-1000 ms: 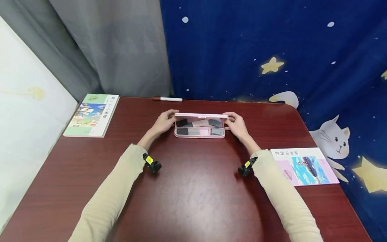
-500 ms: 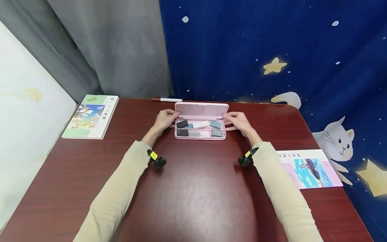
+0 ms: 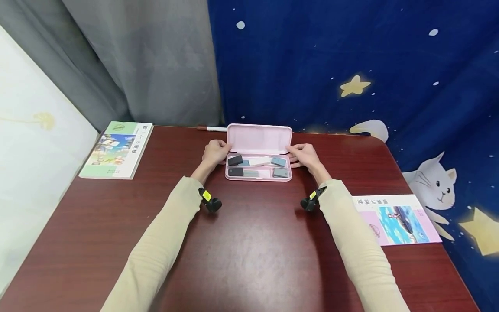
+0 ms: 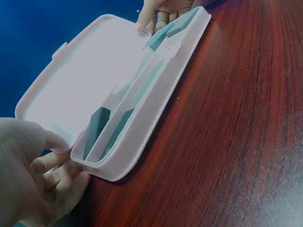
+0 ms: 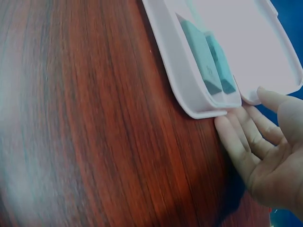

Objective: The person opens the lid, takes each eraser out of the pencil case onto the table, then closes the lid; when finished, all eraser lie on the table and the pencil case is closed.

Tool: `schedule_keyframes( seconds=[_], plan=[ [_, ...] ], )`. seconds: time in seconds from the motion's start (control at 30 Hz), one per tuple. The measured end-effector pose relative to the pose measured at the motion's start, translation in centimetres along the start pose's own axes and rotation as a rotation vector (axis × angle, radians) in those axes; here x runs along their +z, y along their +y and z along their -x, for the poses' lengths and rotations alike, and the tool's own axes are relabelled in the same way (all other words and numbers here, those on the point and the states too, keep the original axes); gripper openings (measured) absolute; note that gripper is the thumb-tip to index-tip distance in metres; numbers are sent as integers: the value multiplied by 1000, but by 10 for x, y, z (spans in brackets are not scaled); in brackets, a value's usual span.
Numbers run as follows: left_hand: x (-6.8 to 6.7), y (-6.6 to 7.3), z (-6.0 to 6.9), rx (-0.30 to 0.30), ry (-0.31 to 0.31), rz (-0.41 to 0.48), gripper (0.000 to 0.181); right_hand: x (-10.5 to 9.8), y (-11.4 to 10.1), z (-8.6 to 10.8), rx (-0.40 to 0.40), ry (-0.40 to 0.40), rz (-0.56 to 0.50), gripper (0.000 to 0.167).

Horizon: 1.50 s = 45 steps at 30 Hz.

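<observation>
**Case opened, contents in place**

The table is stretched out on the near side of the case, and a sleeve is extended over it on either side. To the right of the case, and nearer than it, a pink book is laid, partly covered by the right sleeve.

The case itself is set flat on the table, between the hands. In its near compartment, a dark piece is seen at the left and a grey piece at the right; in its far one, another dark piece, a white piece and a blue-grey piece.

At the case's left end, the left hand is loosely curled, its thumb on a corner of the lid, its fingers about the end. At the right end, the right hand is less bent, its thumb against the other corner; whether anything is pinched cannot be told.

The opening is judged all but done: the lid is swung up and tilted back. Whether its stop is reached cannot be told; its release is left. No piece is seen outside the case.

Left of the case, a green book is laid; behind it, a marker is partly hidden by the lid.
</observation>
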State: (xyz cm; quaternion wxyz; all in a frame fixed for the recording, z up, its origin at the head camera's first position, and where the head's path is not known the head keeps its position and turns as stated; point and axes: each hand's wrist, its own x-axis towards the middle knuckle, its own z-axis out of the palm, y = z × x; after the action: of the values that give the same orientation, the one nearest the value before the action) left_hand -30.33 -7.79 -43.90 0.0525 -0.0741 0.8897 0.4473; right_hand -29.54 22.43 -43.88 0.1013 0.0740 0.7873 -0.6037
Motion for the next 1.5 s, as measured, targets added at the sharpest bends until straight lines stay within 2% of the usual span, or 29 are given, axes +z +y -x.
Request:
schedule_keyframes(
  seconds=[0.1,0.23,0.43,0.53,0.63,0.8,0.9,0.97,1.13,1.3,1.5],
  plan=[
    [1,2,2,20,54,-64,32,3,-1,1,6,41,18,40],
    [1,3,4,46,100,-95,31,6,0,2,1,83,28,39],
    [1,0,4,55,95,-75,30,7,2,3,-15,90,4,41],
    [1,-2,5,70,58,-60,31,6,4,4,-9,95,7,42],
    [0,-5,10,130,-10,-9,37,5,5,3,3,104,3,43],
    [0,-15,24,307,-159,142,64,3,5,4,11,96,-6,45],
    [1,-24,32,406,-235,162,79,2,5,4,9,96,-4,47],
    [0,-29,36,463,-270,138,86,2,4,5,12,102,-5,47],
    [-5,-37,42,557,-315,57,102,3,4,4,19,88,-9,49],
    [-9,-42,38,612,-341,33,112,3,4,4,27,77,-6,50],
    [-10,-43,32,615,-348,56,120,4,2,4,27,72,2,49]
  ],
)
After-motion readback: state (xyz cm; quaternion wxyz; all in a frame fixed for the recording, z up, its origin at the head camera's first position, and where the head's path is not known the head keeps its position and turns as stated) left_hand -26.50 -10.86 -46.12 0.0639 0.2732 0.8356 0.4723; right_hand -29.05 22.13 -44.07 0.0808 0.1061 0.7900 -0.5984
